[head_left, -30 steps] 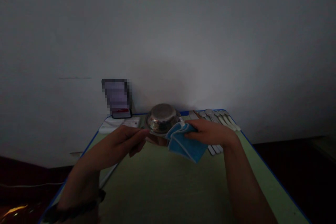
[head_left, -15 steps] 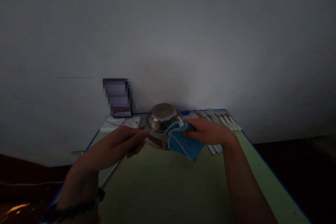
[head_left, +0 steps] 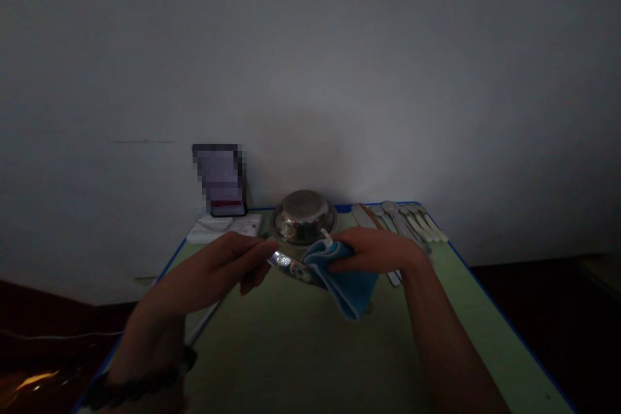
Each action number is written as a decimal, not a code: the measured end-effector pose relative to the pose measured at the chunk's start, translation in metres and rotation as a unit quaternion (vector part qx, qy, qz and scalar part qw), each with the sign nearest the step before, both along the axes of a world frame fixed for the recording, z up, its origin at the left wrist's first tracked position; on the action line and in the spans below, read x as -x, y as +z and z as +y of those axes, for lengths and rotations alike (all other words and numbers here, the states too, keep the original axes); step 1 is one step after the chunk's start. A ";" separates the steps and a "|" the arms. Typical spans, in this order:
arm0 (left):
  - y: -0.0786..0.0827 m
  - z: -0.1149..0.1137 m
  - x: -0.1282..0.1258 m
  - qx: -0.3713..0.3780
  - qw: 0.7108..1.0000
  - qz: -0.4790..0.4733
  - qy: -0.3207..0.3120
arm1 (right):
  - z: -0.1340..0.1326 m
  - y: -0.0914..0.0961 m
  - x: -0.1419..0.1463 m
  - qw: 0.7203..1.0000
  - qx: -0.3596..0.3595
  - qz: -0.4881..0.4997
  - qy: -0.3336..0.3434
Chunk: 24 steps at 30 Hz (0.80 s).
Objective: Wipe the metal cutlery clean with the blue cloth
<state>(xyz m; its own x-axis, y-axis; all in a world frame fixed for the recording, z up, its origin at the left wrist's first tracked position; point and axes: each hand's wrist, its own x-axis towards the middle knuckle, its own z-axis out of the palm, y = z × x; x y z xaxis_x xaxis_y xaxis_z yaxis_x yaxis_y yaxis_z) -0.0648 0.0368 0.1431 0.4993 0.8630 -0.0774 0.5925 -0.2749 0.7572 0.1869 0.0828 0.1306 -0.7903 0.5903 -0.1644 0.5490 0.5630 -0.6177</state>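
My left hand [head_left: 233, 265] is closed, thumb on top, on the left rim of a shiny metal dish [head_left: 287, 264], seen nearly edge-on above the table. A folded blue cloth [head_left: 350, 291] is gripped in my right hand [head_left: 373, 250] and pressed against the right side of the dish, hiding that part. Just behind them, an upturned metal bowl [head_left: 303, 212] rests near the table's back edge.
Several spoons and other cutlery [head_left: 402, 217] lie at the back right of the green table [head_left: 301, 356]. At the back left, a pixelated phone-like screen [head_left: 223, 178] leans by the wall above a white object [head_left: 206, 229]. A rod [head_left: 206, 323] lies beside my left forearm.
My right hand has shifted slightly down and toward me with the blue cloth. The dish has tilted a little, showing more of its shiny side. My left hand keeps its hold.
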 end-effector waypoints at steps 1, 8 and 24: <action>0.000 0.000 0.000 0.001 1.000 0.002 -0.001 | 0.001 -0.001 0.001 1.000 0.005 0.007 0.007; 0.000 0.001 0.000 0.014 1.000 0.021 -0.008 | 0.005 -0.008 0.006 0.993 0.101 0.026 0.056; -0.011 0.010 -0.011 -0.037 0.999 -0.001 0.029 | 0.002 -0.003 0.000 0.998 0.056 -0.005 0.000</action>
<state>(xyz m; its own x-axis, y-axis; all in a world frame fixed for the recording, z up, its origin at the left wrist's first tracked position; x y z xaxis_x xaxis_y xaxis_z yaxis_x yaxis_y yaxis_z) -0.0533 0.0473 0.1318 0.4488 0.8936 -0.0116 0.6075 -0.2956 0.7373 0.1869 0.0848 0.1271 -0.7877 0.5682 -0.2379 0.5562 0.4901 -0.6711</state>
